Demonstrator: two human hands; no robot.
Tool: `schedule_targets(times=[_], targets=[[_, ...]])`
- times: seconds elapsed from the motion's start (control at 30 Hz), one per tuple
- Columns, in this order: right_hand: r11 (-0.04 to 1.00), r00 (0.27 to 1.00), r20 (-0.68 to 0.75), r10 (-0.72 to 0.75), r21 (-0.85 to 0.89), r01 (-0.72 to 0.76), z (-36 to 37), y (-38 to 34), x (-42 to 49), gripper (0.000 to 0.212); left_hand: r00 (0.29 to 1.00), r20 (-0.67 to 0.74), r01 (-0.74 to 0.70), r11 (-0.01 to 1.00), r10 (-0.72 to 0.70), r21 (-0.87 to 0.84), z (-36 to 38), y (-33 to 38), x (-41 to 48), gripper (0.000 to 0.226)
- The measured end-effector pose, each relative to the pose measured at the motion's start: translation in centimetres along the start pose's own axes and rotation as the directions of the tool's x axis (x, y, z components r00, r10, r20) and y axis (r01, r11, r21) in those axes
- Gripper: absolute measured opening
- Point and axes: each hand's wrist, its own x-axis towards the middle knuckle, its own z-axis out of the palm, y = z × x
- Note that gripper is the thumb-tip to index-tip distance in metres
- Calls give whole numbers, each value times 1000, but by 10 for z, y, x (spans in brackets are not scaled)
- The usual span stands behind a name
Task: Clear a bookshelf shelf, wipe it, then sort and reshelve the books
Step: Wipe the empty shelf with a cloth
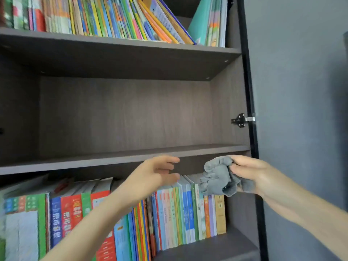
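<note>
The right hand grips a crumpled grey cloth just below the front edge of the bare middle shelf. The left hand, fingers relaxed and holding nothing, hovers beside it, in front of upright books on the shelf below

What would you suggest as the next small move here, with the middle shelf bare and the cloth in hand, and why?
Probably lift the right hand with the grey cloth onto the middle shelf and start wiping. That shelf holds no books, the cloth is bunched just below its front edge, and the left hand is open and holds nothing.
</note>
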Motion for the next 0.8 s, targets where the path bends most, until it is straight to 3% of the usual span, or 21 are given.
schedule_targets(times=[0.1, 0.2, 0.3, 0.4, 0.47, 0.5, 0.6, 0.7, 0.8], targets=[[979, 996, 6, 87, 185, -87, 10, 6, -41, 32, 959, 279, 40, 949, 52, -314, 58, 5, -16, 53], [905, 972, -33, 234, 372, -205, 16, 21, -83, 36, 927, 365, 117, 857, 88, -503, 105, 0, -35, 43], [878, 901, -176, 397, 359, -317, 20, 45, -135, 40, 917, 383, 130, 827, 109, -547, 149, -14, -61, 21], [834, 777, -317, 544, 305, -460, 22, 62, -199, 51, 864, 485, 164, 835, 136, -526, 190, -19, -90, 11], [806, 709, -384, 592, 285, -519, 25, 66, -242, 54, 785, 596, 189, 850, 170, -491, 222, -13, -107, 1], [801, 675, -435, 596, 268, -535, 25, 68, -263, 49, 737, 649, 198, 859, 187, -472, 239, -8, -115, 7], [814, 546, -631, 551, 263, -518, 17, 73, -323, 10, 575, 774, 196, 874, 266, -445, 289, 13, -141, 13], [806, 401, -756, 518, 273, -526, -6, 78, -381, 20, 422, 838, 123, 894, 346, -431, 339, 34, -169, 25], [810, 297, -815, 497, 312, -496, -28, 77, -431, 26, 360, 854, 128, 887, 375, -444, 396, 54, -196, 39]])
